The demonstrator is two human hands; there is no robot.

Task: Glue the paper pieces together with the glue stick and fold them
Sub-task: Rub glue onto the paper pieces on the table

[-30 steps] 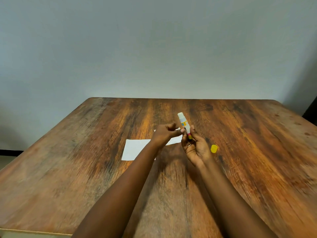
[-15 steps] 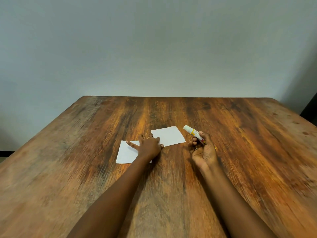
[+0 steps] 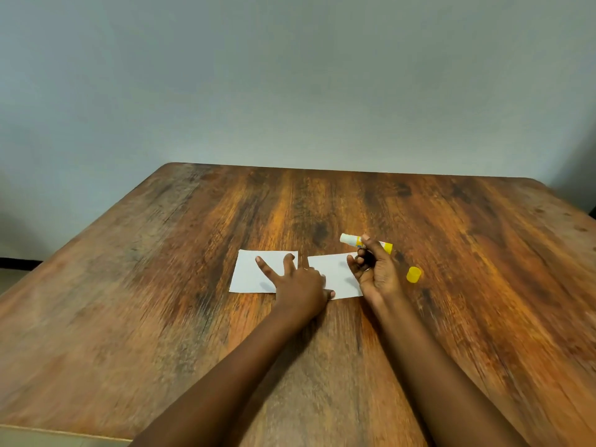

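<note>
Two white paper pieces lie side by side on the wooden table (image 3: 161,301). My left hand (image 3: 298,285) rests with spread, straight fingers on the left paper piece (image 3: 248,275), its thumb side reaching the right paper piece (image 3: 335,272). My right hand (image 3: 375,272) hovers over the right piece's right edge and grips the uncapped glue stick (image 3: 351,240), white with a yellow label, lying almost level with its tip pointing left. The yellow cap (image 3: 413,274) lies on the table just right of my right hand.
A plain grey wall stands behind the table's far edge. A dark object shows at the far right edge of the view. The table's front left edge runs along the bottom left corner.
My left hand let go of the glue stick and came down flat on the papers. My right hand tilted the stick from upright to nearly level. The camera view shifted.
</note>
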